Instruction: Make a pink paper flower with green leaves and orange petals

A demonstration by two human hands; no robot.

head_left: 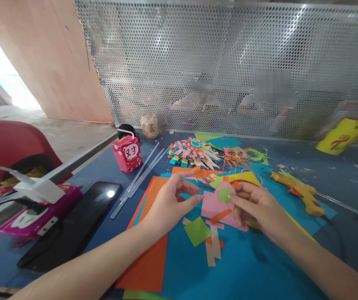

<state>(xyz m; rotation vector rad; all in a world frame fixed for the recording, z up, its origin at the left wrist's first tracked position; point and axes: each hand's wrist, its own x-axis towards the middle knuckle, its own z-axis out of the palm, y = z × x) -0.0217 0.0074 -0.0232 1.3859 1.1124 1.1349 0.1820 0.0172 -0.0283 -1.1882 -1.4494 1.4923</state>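
My right hand pinches a small paper flower with a green round centre and a pink edge. Behind and below the flower is a pink paper square; whether my fingers also grip it, I cannot tell. My left hand is open to the left of it, fingers curved and thumb apart, holding nothing. In front of my hands, a green paper square lies near beige paper strips. Blue paper sheets and orange sheets spread under my hands.
A fringed paper flower pile and paper shreds lie farther back. A yellow hot glue gun is at right, glue sticks at left. Also there: a red drink carton, a jar, a phone, a power strip.
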